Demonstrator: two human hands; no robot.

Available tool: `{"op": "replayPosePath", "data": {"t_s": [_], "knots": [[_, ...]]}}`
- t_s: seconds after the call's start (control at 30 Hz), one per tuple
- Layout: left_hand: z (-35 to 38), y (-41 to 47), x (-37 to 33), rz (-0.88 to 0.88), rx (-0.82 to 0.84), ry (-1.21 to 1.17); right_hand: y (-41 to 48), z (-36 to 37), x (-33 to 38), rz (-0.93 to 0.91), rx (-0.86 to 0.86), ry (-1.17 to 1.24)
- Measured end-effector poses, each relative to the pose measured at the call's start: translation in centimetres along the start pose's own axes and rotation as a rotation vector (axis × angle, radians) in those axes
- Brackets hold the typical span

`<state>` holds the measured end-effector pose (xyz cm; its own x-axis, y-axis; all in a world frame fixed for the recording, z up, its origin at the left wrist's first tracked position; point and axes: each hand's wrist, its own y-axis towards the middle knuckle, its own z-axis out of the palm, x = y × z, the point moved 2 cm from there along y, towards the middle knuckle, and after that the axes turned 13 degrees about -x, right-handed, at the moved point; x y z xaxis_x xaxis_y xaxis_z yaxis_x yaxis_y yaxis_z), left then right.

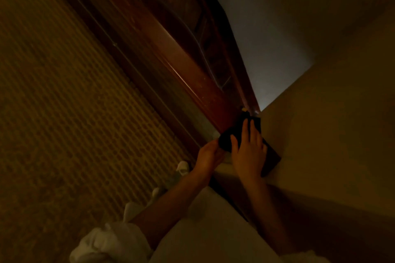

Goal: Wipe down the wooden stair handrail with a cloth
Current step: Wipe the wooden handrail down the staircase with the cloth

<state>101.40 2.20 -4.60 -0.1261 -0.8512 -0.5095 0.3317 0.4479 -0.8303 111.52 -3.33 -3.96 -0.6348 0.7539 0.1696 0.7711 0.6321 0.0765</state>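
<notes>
The scene is dim. A reddish wooden handrail [181, 66] runs diagonally from the upper middle down to the lower right. A dark cloth [229, 137] is draped over its lower end. My right hand [249, 147] lies flat on the cloth with straight, spread fingers, pressing it onto the rail. My left hand [208, 155] is at the cloth's left edge, its fingers curled under toward the cloth; the fingertips are hidden, so whether they pinch the cloth is unclear.
A patterned carpet [70, 113] covers the floor at left. A pale wall [331, 134] stands close on the right of the rail. Glass panels and stairs [192, 17] show dimly behind the rail. White shoes [182, 167] are below my left hand.
</notes>
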Motion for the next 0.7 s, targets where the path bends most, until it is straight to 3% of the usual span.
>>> {"op": "replayPosePath", "data": {"t_s": [0.1,0.23,0.37,0.5,0.7], "knots": [[0.5,-0.8,0.3,0.042,0.047,-0.099,0.5,-0.5,-1.1,0.031,0.04,-0.052],[1.2,-2.0,0.6,0.063,0.107,-0.209,0.1,-0.4,-1.5,-0.066,0.061,-0.123],[1.9,-2.9,0.3,0.108,0.15,-0.282,0.0,0.1,-2.4,-0.125,0.147,0.082],[1.9,-2.4,-0.9,0.186,0.156,-0.293,1.5,0.7,-0.8,-0.182,0.134,0.088],[-0.1,3.4,-4.3,0.296,-0.038,-0.222,6.9,2.7,5.4,-0.311,0.121,0.162]]}}
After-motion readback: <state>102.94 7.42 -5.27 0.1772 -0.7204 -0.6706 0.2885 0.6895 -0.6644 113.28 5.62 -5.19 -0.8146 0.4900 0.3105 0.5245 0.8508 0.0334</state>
